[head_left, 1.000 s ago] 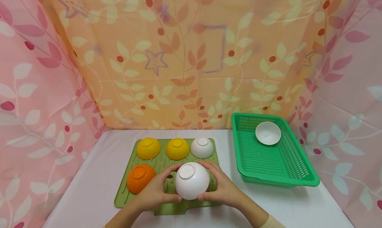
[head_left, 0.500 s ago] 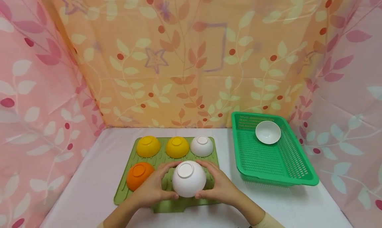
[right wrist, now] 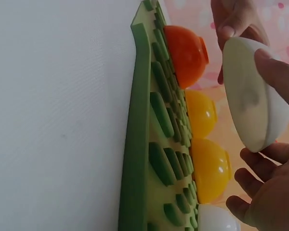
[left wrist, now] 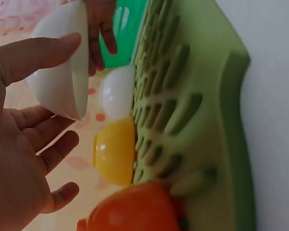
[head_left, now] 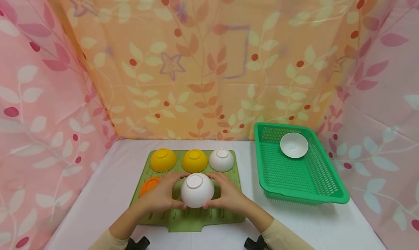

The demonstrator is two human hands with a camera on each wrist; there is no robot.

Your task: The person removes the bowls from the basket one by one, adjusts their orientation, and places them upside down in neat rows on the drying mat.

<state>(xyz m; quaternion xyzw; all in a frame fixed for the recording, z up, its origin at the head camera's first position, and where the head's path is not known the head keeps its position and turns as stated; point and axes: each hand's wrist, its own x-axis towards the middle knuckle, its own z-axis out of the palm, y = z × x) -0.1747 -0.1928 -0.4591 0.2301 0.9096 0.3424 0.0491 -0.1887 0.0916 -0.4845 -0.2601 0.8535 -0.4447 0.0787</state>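
Both hands hold an upside-down white bowl [head_left: 197, 193] between them. My left hand [head_left: 161, 194] grips its left side, thumb on the near side and fingers round the far side. From the right, my right hand [head_left: 226, 194] grips it in the same way. In the left wrist view the white bowl [left wrist: 62, 72] hangs in the air, apart from the ribbed green drying mat [left wrist: 221, 29]. Partly hidden behind the left hand, an orange bowl [head_left: 148, 185] rests upside down on the mat. Behind stand two yellow bowls [head_left: 163, 161] and another white bowl [head_left: 221, 162], all upside down.
A green plastic basket [head_left: 258, 159] stands on the white tabletop [head_left: 111, 177] to the right of the mat. Inside it, near the back, a white bowl [head_left: 294, 146] sits with its opening up. Patterned cloth [head_left: 209, 61] encloses the table at the back and sides.
Both hands have carried the white bowl to the left and slightly away from the person. The left hand now covers more of the orange bowl.
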